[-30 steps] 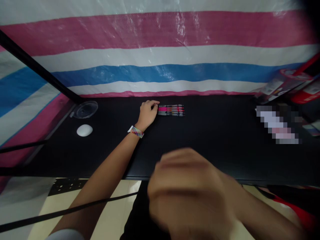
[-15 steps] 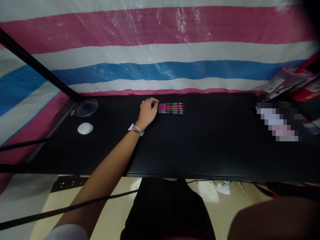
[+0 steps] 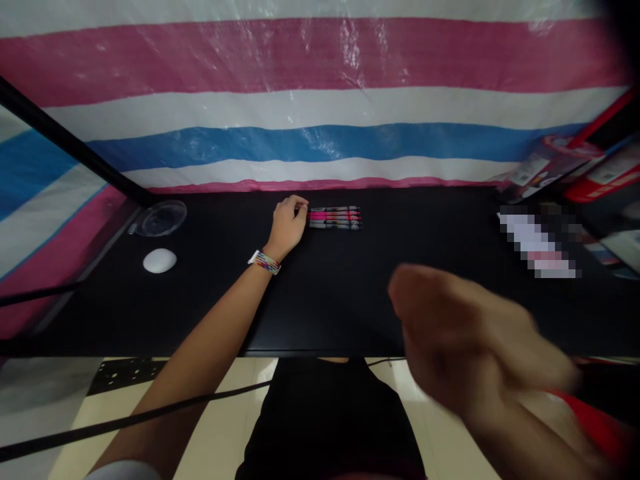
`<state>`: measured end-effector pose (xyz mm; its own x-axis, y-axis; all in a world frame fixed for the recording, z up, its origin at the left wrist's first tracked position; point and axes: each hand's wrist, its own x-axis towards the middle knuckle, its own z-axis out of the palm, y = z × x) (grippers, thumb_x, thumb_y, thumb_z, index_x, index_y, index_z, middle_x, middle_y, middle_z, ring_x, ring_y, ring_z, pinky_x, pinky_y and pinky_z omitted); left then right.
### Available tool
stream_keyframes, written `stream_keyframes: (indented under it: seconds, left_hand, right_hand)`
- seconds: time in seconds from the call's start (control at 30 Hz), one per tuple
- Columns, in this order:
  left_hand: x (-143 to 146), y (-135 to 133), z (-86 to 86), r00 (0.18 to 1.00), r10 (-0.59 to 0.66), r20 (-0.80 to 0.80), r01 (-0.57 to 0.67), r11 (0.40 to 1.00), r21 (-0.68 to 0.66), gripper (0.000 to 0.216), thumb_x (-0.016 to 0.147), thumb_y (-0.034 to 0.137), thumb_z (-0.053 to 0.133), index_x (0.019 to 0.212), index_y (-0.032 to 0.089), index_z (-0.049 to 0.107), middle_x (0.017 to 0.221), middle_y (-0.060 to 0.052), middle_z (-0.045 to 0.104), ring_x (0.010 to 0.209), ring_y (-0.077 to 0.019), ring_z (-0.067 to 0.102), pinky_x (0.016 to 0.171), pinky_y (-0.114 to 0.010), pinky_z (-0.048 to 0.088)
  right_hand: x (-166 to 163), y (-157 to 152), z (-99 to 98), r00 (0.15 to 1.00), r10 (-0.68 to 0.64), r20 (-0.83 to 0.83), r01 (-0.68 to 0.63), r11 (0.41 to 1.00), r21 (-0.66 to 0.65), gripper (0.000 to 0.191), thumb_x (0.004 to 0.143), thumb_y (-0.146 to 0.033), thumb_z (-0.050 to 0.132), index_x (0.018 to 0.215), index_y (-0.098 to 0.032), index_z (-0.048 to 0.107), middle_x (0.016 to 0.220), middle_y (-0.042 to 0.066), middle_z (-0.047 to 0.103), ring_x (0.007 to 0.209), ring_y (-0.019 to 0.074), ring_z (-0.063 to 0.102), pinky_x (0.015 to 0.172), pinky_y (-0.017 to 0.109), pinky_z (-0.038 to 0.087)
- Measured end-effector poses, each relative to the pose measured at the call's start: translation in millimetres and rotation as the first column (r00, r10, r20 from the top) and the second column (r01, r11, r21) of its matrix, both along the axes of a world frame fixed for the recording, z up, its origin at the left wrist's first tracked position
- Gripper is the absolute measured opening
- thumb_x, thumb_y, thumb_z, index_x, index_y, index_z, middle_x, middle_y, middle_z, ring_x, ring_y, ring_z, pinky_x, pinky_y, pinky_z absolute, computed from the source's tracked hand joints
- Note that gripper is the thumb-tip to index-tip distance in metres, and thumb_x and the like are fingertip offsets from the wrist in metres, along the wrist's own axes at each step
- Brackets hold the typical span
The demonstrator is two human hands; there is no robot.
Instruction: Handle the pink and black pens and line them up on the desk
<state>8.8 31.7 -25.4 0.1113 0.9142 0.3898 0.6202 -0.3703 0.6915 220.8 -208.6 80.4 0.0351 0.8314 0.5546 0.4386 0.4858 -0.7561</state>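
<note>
Two bare hands reach over a flat black tabletop. The left hand, palm down at the end of an extended arm with a multicoloured woven wristband, has its fingers partly curled at the left ends of the slim pink, red and grey-black pens; whether it grips them cannot be told. Those pens lie side by side near the back of the tabletop, about five by their tips. The right hand, raised nearer the camera and blurred, looks mostly closed; whether it holds anything cannot be told. It hides part of the table's front edge.

Farther left lie one smooth white oval object and one clear round plastic lid. One clear red-rimmed canister stands far right, beyond a pixelated patch.
</note>
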Motion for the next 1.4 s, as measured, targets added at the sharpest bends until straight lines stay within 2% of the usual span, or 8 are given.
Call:
stream_keyframes:
  seconds: [0.13,0.23,0.33,0.43,0.53,0.77,1.17,1.4]
  left_hand:
    - [1.7,-3.1,1.0,0.986,-0.037,0.16,0.045,0.998,-0.047,0.015,0.108,0.029,0.055,0.112,0.026,0.069,0.124,-0.009,0.077,0.12,-0.026,0.071,0.112,-0.044,0.055]
    - [4.1,-1.8,-2.4,0.968,-0.054,0.246,0.069,0.996,-0.056,0.022,0.111,0.038,0.052,0.124,0.027,0.067,0.137,-0.011,0.074,0.133,-0.0271,0.068,0.119,-0.044,0.051]
    - [7.1,4.0,-9.5,0.951,-0.044,0.306,0.075,0.993,-0.091,0.033,0.114,0.051,0.046,0.136,0.032,0.063,0.149,-0.01,0.069,0.148,-0.0274,0.061,0.123,-0.045,0.049]
    - [10.7,11.0,-15.7,0.92,-0.048,0.39,0.11,0.984,-0.138,0.043,0.117,0.056,0.034,0.141,0.033,0.06,0.159,-0.009,0.063,0.156,-0.0247,0.054,0.126,-0.043,0.047]
    - [14.4,14.8,-17.2,0.878,-0.093,0.47,0.186,0.97,-0.157,0.047,0.117,0.056,0.026,0.143,0.031,0.057,0.164,-0.009,0.059,0.158,-0.0232,0.052,0.128,-0.043,0.045]
    - [17.2,5.5,-9.2,0.878,-0.138,0.459,0.247,0.951,-0.186,0.058,0.115,0.068,0.027,0.149,0.031,0.056,0.167,-0.008,0.057,0.161,-0.0251,0.049,0.128,-0.046,0.043]
    - [18.9,1.9,-12.0,0.883,-0.119,0.454,0.204,0.969,-0.142,0.049,0.115,0.06,0.03,0.136,0.029,0.061,0.16,-0.01,0.062,0.156,-0.025,0.054,0.128,-0.042,0.045]
    - [21.9,8.6,-16.8,0.925,-0.119,0.36,0.176,0.976,-0.131,0.054,0.115,0.064,0.028,0.139,0.03,0.062,0.157,-0.01,0.063,0.154,-0.0256,0.056,0.125,-0.04,0.048]
  right_hand:
    - [8.2,94.0,-43.5,0.966,-0.12,-0.228,0.129,0.991,0.027,0.048,0.107,-0.054,0.036,0.105,-0.033,0.08,0.095,0.012,0.076,0.097,0.035,0.078,0.081,0.058,0.066]
    - [23.7,155.2,-81.1,0.963,-0.164,-0.216,0.146,0.985,-0.094,0.049,0.107,-0.047,0.034,0.132,-0.03,0.073,0.13,0.012,0.076,0.13,0.0333,0.072,0.107,0.055,0.061]
    - [31.9,195.3,-110.3,0.938,-0.226,-0.261,0.177,0.964,-0.201,0.048,0.105,-0.039,0.038,0.14,-0.027,0.069,0.147,0.013,0.071,0.145,0.0311,0.064,0.119,0.053,0.053]
    - [29.2,216.2,-128.2,0.921,-0.251,-0.3,0.163,0.943,-0.289,0.049,0.102,-0.037,0.044,0.143,-0.023,0.069,0.154,0.014,0.068,0.149,0.0308,0.061,0.124,0.053,0.049]
    - [23.2,225.8,-137.6,0.946,-0.207,-0.249,0.127,0.945,-0.303,0.054,0.106,-0.041,0.041,0.15,-0.022,0.066,0.159,0.015,0.065,0.149,0.0317,0.06,0.123,0.054,0.051]
    - [19.9,230.1,-145.4,0.959,-0.146,-0.244,0.073,0.956,-0.285,0.058,0.107,-0.048,0.042,0.149,-0.021,0.07,0.149,0.017,0.071,0.143,0.035,0.065,0.12,0.058,0.053]
    - [28.2,218.0,-119.3,0.978,-0.182,-0.1,0.158,0.965,-0.211,0.047,0.103,-0.033,0.047,0.14,-0.021,0.074,0.15,0.013,0.072,0.145,0.0322,0.064,0.125,0.052,0.049]
    - [26.6,222.6,-116.4,0.988,-0.091,-0.122,0.062,0.972,-0.225,0.042,0.102,-0.036,0.051,0.127,-0.022,0.081,0.141,0.012,0.078,0.137,0.0324,0.07,0.124,0.055,0.05]
